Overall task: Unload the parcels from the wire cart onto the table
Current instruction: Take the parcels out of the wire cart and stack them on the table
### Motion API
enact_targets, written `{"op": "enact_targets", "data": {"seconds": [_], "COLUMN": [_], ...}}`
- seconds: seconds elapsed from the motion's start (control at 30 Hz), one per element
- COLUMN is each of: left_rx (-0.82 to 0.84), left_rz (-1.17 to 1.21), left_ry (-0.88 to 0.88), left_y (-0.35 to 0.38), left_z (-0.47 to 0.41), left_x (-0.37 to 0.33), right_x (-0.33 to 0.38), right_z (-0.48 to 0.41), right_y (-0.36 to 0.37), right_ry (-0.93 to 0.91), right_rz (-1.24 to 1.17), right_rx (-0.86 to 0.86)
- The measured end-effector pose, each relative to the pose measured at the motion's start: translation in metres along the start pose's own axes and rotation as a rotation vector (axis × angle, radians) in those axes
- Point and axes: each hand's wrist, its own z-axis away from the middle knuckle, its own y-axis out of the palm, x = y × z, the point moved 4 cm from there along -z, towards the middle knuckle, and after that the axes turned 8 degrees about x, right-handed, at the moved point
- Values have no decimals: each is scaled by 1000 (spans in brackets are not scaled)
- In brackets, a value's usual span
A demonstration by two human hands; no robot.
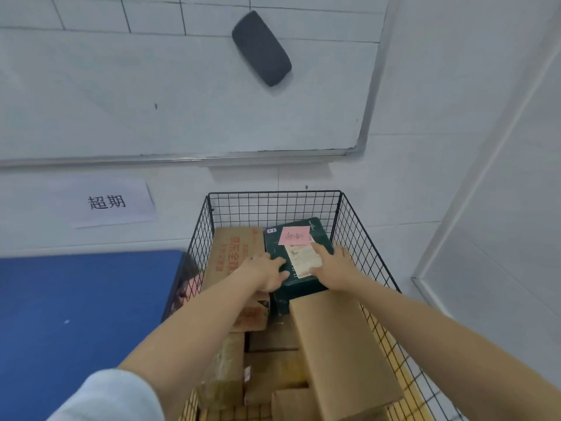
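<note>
A black wire cart (274, 199) stands against the wall, filled with several parcels. At its far end lies a dark green parcel (315, 235) with a pink note and a white label. My left hand (263, 270) grips its left edge and my right hand (332, 267) grips its right edge. A brown carton with red print (230, 247) lies to the left of it, partly under my left arm. A long plain cardboard box (340, 347) leans in the near right of the cart. The blue table (85, 305) is on the left.
A whiteboard (182, 95) with a dark eraser (261, 48) hangs on the wall above. A paper sign (109, 202) with black characters is taped below it. More brown boxes (273, 372) fill the cart's bottom. A white wall corner closes in on the right.
</note>
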Motion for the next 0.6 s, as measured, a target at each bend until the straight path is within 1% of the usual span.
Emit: {"op": "enact_targets", "data": {"seconds": [0.07, 0.17, 0.23, 0.3, 0.43, 0.53, 0.6], "left_rx": [19, 41, 25, -9, -100, -216, -250], "left_rz": [36, 93, 176, 310, 580, 745, 870], "left_ry": [-8, -2, -1, -2, 43, 74, 94], "left_y": [0, 2, 2, 0, -6, -18, -26], "left_z": [0, -2, -6, -8, -6, -1, 3], "left_x": [-4, -14, -20, -23, -26, -25, -23], "right_x": [-13, -26, -31, -34, -34, -29, -26], "right_z": [-1, 6, 8, 7, 8, 12, 16], "right_y": [-1, -5, -5, -5, -9, -18, -28], "right_ry": [12, -8, 15, 41, 14, -40, -55], "right_rz": [-105, -202, -238, -263, -315, -358, -376], "right_rx": [58, 100, 99, 86, 20, -95, -164]}}
